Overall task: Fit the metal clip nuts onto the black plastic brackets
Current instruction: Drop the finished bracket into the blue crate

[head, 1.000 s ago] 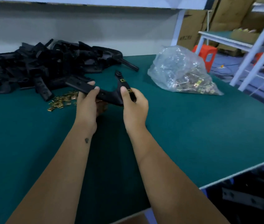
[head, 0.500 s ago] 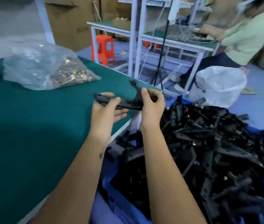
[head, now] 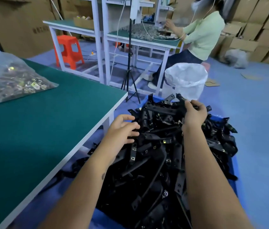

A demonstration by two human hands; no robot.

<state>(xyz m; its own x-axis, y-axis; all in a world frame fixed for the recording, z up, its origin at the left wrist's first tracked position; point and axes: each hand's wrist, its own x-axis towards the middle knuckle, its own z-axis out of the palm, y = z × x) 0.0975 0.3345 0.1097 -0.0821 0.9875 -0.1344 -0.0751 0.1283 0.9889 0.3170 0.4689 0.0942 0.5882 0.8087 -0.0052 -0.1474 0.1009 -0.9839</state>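
At the left edge of the frame we are seeing a clear bag of clip nuts (head: pixel 13 80) lying on the green table (head: pixel 51 129). Below center, our left hand (head: pixel 122 131) is hovering with fingers spread and relaxed, gripping nothing, at the near edge of the heap of black brackets (head: pixel 163 154) filling the blue bin (head: pixel 232 164). Right of center, our right hand (head: pixel 194 113) is curling its fingers on a bracket (head: pixel 166 110) atop the heap.

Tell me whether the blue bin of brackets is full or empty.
Full: black brackets heap above the blue bin rim, hiding its inside.
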